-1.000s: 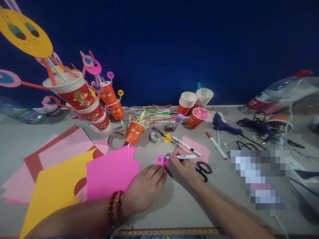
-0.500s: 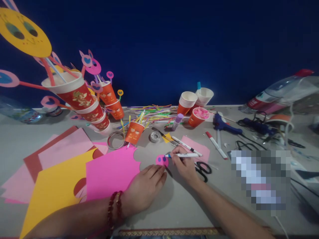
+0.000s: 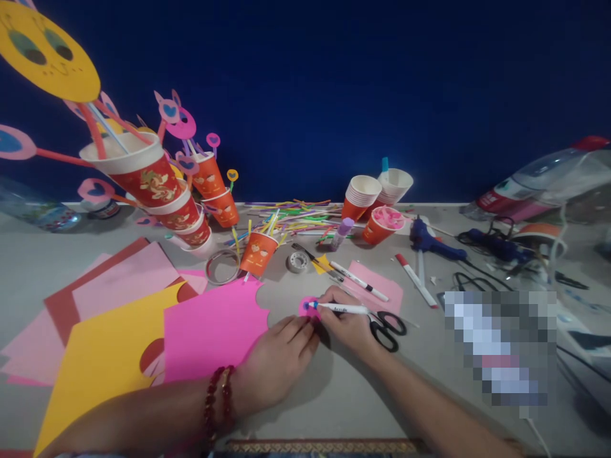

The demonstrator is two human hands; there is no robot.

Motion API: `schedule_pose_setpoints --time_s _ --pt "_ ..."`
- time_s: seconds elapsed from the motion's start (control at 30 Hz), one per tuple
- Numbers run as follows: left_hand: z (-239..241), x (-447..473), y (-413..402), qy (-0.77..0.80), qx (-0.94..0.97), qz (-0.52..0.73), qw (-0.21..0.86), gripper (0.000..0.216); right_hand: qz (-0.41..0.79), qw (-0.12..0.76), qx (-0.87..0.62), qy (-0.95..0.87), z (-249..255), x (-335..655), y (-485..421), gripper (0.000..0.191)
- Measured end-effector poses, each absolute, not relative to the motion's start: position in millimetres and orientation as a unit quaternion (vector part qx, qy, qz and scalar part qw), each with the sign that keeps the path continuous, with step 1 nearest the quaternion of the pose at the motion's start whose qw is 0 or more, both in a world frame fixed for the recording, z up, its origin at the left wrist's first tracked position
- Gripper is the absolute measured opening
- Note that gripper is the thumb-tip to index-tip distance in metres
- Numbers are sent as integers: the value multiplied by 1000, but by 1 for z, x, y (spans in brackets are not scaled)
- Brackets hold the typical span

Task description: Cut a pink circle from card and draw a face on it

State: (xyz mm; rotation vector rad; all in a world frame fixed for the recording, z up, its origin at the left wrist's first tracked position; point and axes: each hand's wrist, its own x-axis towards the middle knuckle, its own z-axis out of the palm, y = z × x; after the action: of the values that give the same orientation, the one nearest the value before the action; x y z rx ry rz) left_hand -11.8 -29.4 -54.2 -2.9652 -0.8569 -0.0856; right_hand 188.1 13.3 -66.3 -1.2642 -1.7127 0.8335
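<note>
My right hand (image 3: 347, 329) grips a white marker pen (image 3: 347, 308), its blue tip resting on a small bright pink paper disc (image 3: 307, 314). A blue spot shows on the disc under the tip; my right fingers cover the disc's right side. My left hand (image 3: 279, 362) lies palm down, fingers stretched out, with the fingertips at the disc's near edge. Beside it on the left is a bright pink sheet (image 3: 212, 327) with scalloped cut-outs along one edge. Black-handled scissors (image 3: 386, 327) lie partly behind my right wrist.
Left are a yellow sheet (image 3: 105, 343) and stacked paper-cup figures (image 3: 153, 178). Behind my hands are an orange cup (image 3: 259, 254), tape roll (image 3: 298, 261), glue stick (image 3: 342, 233) and coloured sticks (image 3: 296, 216). Right lie a red-capped marker (image 3: 416, 281) and blue glue gun (image 3: 432, 245).
The marker tip has shifted left, from the disc's right blue spot to the left one. My right hand has moved left and over part of the disc. My left hand stays put.
</note>
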Motion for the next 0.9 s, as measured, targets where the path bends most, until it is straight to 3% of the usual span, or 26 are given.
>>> schedule_pose_setpoints --time_s 0.9 --pt "-50 -11 -29 -272 -962 -28 17 46 311 372 -509 -711 -64 188 15 13"
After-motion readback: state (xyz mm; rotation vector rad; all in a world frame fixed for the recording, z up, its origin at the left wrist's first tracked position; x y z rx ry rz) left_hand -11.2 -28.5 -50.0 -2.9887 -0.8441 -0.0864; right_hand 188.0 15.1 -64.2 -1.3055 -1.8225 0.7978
